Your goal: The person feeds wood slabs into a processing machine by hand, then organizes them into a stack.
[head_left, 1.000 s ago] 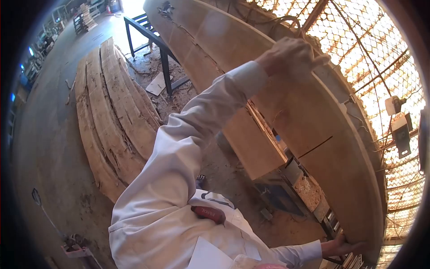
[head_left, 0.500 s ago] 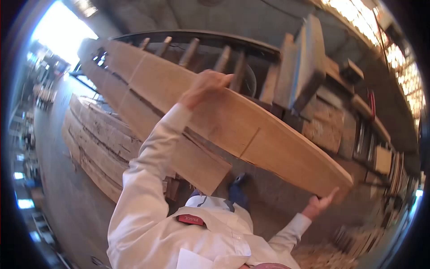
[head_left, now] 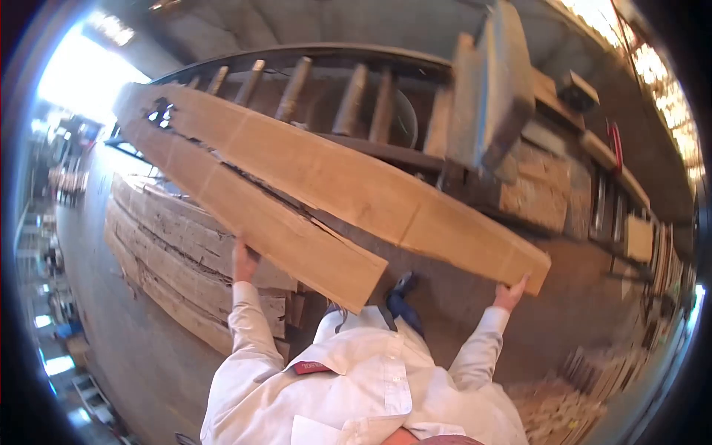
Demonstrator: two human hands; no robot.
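Observation:
A long wooden slab (head_left: pixel 319 174) stretches from the far left toward me, split lengthwise by a dark, ragged gap into two arms. The arms meet or nearly meet at the far end, around some holes. My left hand (head_left: pixel 244 263) grips the outer edge of the shorter left arm (head_left: pixel 297 248), its fingers partly hidden at the edge. At the near end of the longer right arm, my right hand (head_left: pixel 512 292) holds the lower edge, with part of the fingers underneath out of sight.
A roller conveyor (head_left: pixel 345 100) runs behind the slab, beside a machine with an upright plate (head_left: pixel 504 89). Rough planks (head_left: pixel 170 245) are stacked at left under the slab. Wood pieces (head_left: pixel 552 408) lie on the floor at lower right. A red handle (head_left: pixel 615 144) stands at right.
My left hand has left the far edge of the longer arm and come down to the outer edge of the shorter arm. The slab's near right end has shifted left and up, my right hand with it.

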